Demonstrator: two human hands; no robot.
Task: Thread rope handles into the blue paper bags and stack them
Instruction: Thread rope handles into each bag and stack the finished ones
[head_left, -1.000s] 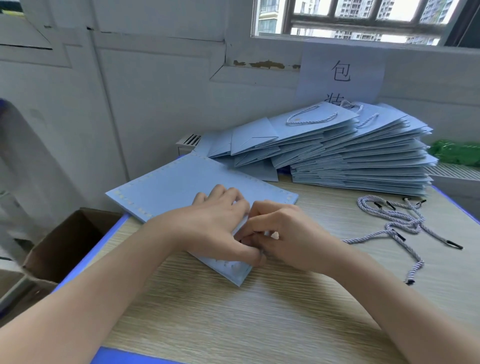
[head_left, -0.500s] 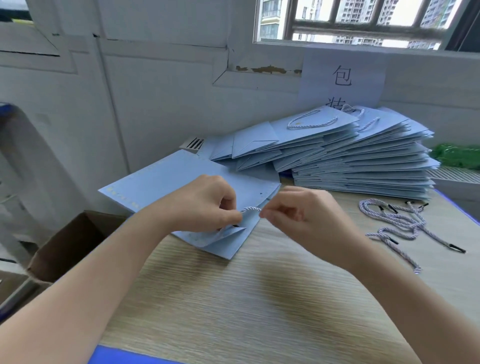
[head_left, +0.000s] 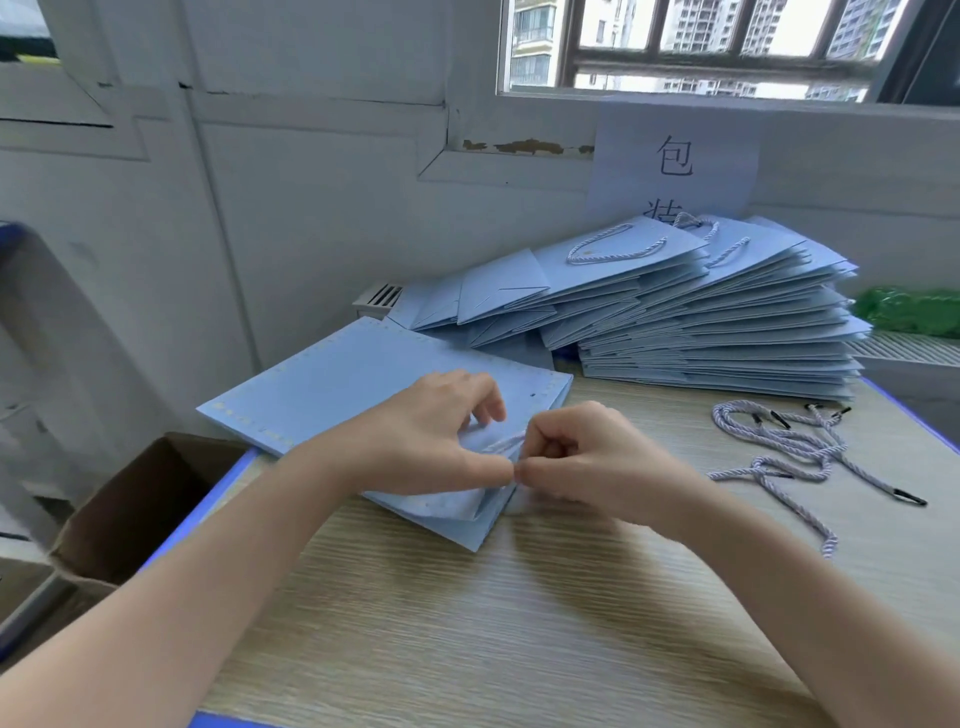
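Nearest us, our two forearms reach over the wood-grain table (head_left: 519, 623). Our left hand (head_left: 436, 441) rests on the flat blue bag (head_left: 337, 384), thumb and fingers curled in a narrow grip at its near corner; our right hand (head_left: 582, 457) is a closed fist whose grip pinches the rope handle (head_left: 501, 444), a short blurred stretch of which runs between the two hands, thumbs tip to tip. To the right lies a loose tangle of spare ropes (head_left: 779, 447) with black tips. A cardboard box (head_left: 135, 509) sits below the table's left edge. Farther back, a fanned stack of finished bags (head_left: 701, 322) leans toward the wall, a paper sign (head_left: 675, 156) behind it.
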